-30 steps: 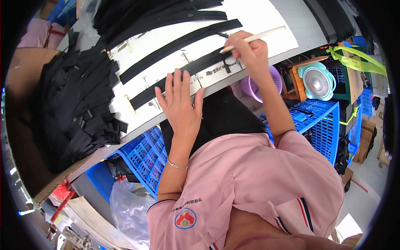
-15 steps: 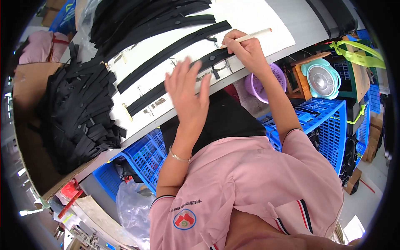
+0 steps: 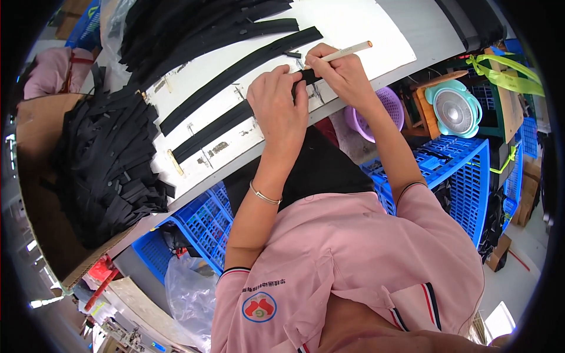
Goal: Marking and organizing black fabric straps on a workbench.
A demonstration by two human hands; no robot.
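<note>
OK, R hand [image 3: 341,72] is pinching a white pen [image 3: 351,50] btw thumb & fingers, its tip pointing down toward the end of a black strip [image 3: 212,132]. L hand [image 3: 278,106] is lying across that strip, fingers curled close together, thumb standing a bit apart — can't tell if they're gripping anything underneath. Strip's running out from under L hand, down to its left, w/ a short bit showing btw the two hands. It's all resting on a white board [image 3: 385,35], on a grey table [image 3: 422,29].

Just beyond L fingertips, a small black piece [image 3: 292,55] is lying nr the pen tip. A 2nd strip [image 3: 235,84] is curving along past L hand, & a heap [image 3: 194,35] of more black strips is spreading beyond that. Well left of L hand, a cardboard box [image 3: 36,132] is holding loads of black scraps [image 3: 112,165].

Over right of R hand — a teal fan [image 3: 453,110] is standing, w/ a purple basket [image 3: 393,109] sitting nearer R forearm. L wrist's wearing a bracelet [image 3: 265,193].
</note>
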